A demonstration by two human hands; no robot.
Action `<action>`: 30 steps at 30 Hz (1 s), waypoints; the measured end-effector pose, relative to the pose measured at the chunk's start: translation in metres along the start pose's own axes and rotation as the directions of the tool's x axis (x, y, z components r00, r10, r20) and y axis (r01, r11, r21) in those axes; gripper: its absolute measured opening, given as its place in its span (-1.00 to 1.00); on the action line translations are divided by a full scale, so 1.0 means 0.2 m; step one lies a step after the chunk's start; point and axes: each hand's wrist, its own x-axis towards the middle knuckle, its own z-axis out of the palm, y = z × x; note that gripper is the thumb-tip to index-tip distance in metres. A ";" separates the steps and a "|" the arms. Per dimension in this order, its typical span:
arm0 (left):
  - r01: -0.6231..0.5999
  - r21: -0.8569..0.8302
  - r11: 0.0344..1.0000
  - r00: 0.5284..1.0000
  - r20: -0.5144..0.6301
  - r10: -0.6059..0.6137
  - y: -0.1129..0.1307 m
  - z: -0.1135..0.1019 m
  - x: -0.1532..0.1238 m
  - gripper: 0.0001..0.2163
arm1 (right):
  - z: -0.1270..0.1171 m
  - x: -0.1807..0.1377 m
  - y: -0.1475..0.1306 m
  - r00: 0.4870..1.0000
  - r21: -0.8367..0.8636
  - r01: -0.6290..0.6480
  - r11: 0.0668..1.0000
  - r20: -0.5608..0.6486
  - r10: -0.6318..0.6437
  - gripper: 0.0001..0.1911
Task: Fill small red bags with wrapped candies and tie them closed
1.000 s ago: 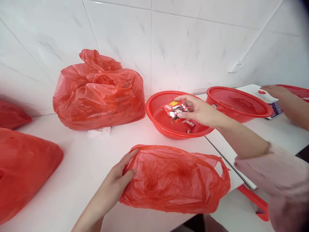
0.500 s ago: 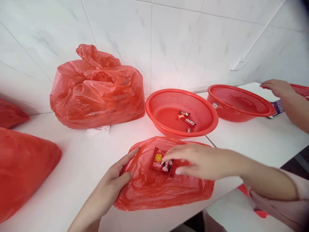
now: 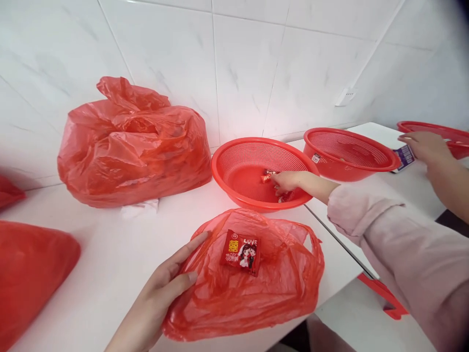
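Note:
My left hand grips the left edge of a thin red plastic bag, fingers behind the film and thumb inside. The bag lies spread open on the white table. A red wrapped packet, printed with a cartoon couple and the word LOVE, rests in it. Inside the red mesh basket behind the bag, my right hand has its fingers curled down on small wrapped candies. One orange-red wrapped candy shows beside the fingertips. The fingers partly hide the others.
A large stuffed red bag stands by the tiled wall, with another red bag at left. A second red basket is to the right. Further right, another person's hand hovers near a third basket. The table edge runs lower right.
My right hand has left the packet in the bag and reached into the mesh basket. My left hand still holds the bag edge. The view has shifted slightly right.

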 end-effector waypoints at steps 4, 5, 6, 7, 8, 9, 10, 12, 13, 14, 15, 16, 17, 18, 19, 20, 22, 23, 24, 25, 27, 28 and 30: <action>-0.017 0.050 0.999 1.000 -0.013 0.018 0.00 0.00 0.00 -0.44 | -0.04 -0.03 -0.01 0.998 0.079 0.043 0.996 0.044 -0.046 -0.65; -0.018 0.053 0.998 1.000 -0.019 0.019 0.00 -0.01 0.00 -0.44 | -0.06 -0.04 -0.02 0.998 0.101 0.054 0.993 0.032 -0.058 -0.66; -0.018 0.047 0.999 1.000 -0.025 0.019 0.00 -0.01 0.00 -0.44 | -0.09 -0.07 -0.04 0.998 0.119 0.068 0.991 0.010 -0.070 -0.67; -0.018 0.037 0.999 0.999 -0.032 0.020 0.00 -0.01 0.00 -0.44 | -0.12 -0.11 -0.06 0.995 0.154 0.099 0.983 -0.028 -0.095 -0.70; -0.022 0.024 0.999 0.999 -0.040 0.022 0.00 -0.01 0.00 -0.43 | -0.14 -0.16 -0.10 0.987 0.219 0.156 0.963 -0.068 -0.145 -0.72; -0.027 0.010 1.000 0.998 -0.048 0.027 0.00 -0.01 -0.01 -0.42 | -0.16 -0.22 -0.15 0.973 0.297 0.231 0.927 -0.099 -0.211 -0.74; -0.033 0.000 0.999 0.998 -0.058 0.033 0.00 -0.01 -0.01 -0.41 | -0.18 -0.29 -0.21 0.943 0.415 0.334 0.847 -0.142 -0.302 -0.76; -0.048 -0.014 0.999 0.996 -0.076 0.047 0.00 -0.01 -0.01 -0.39 | -0.19 -0.44 -0.35 0.853 0.601 0.473 0.644 -0.129 -0.506 -0.76; -0.053 -0.023 0.998 0.996 -0.080 0.051 0.00 -0.01 0.00 -0.38 | -0.18 -0.52 -0.43 0.817 0.632 0.499 0.593 -0.114 -0.566 -0.77; -0.052 -0.037 0.998 0.996 -0.078 0.049 0.00 -0.01 0.00 -0.37 | -0.16 -0.58 -0.50 0.798 0.625 0.505 0.595 -0.075 -0.598 -0.77; -0.049 -0.056 0.997 0.996 -0.072 0.045 0.00 -0.01 0.00 -0.36 | -0.14 -0.63 -0.57 0.794 0.593 0.518 0.617 -0.064 -0.605 -0.75; -0.047 -0.078 0.996 0.997 -0.065 0.042 0.00 -0.01 0.00 -0.36 | -0.13 -0.65 -0.62 0.801 0.546 0.531 0.647 -0.075 -0.594 -0.73; -0.045 -0.097 0.994 0.998 -0.058 0.039 0.00 -0.02 0.00 -0.35 | -0.11 -0.65 -0.65 0.811 0.494 0.548 0.676 -0.115 -0.573 -0.70; -0.045 -0.108 0.993 0.998 -0.054 0.039 0.00 -0.02 0.00 -0.35 | -0.11 -0.62 -0.66 0.816 0.439 0.567 0.697 -0.188 -0.546 -0.69; -0.049 -0.111 0.993 0.998 -0.054 0.044 0.00 -0.02 0.00 -0.35 | -0.11 -0.56 -0.64 0.813 0.380 0.583 0.718 -0.277 -0.512 -0.69; -0.055 -0.110 0.992 0.997 -0.057 0.049 0.00 -0.02 0.00 -0.35 | -0.12 -0.49 -0.61 0.804 0.315 0.581 0.750 -0.363 -0.471 -0.70; -0.063 -0.109 0.992 0.996 -0.069 0.056 0.00 -0.02 0.00 -0.34 | -0.16 -0.31 -0.49 0.804 0.151 0.485 0.861 -0.465 -0.371 -0.70; -0.065 -0.114 0.991 0.996 -0.075 0.056 0.00 -0.02 0.00 -0.34 | -0.17 -0.22 -0.42 0.848 0.048 0.365 0.930 -0.428 -0.311 -0.68; -0.067 -0.122 0.990 0.995 -0.083 0.057 0.00 -0.02 0.00 -0.34 | -0.18 -0.13 -0.35 0.912 -0.053 0.234 0.971 -0.334 -0.238 -0.62; -0.070 -0.131 0.989 0.994 -0.090 0.058 0.00 -0.02 0.00 -0.34 | -0.18 -0.06 -0.28 0.937 -0.086 0.186 0.979 -0.283 -0.203 -0.52; -0.079 -0.137 0.987 0.993 -0.100 0.065 0.01 -0.01 -0.01 -0.30 | -0.16 0.04 -0.18 0.974 -0.130 0.127 0.983 -0.174 -0.149 -0.40; -0.080 -0.136 0.987 0.993 -0.100 0.067 0.01 -0.01 -0.01 -0.28 | -0.14 0.07 -0.14 0.981 -0.132 0.119 0.984 -0.135 -0.137 -0.38; -0.076 -0.126 0.989 0.994 -0.089 0.065 0.00 -0.01 0.00 -0.26 | -0.10 0.11 -0.11 0.991 -0.144 0.100 0.985 -0.073 -0.112 -0.44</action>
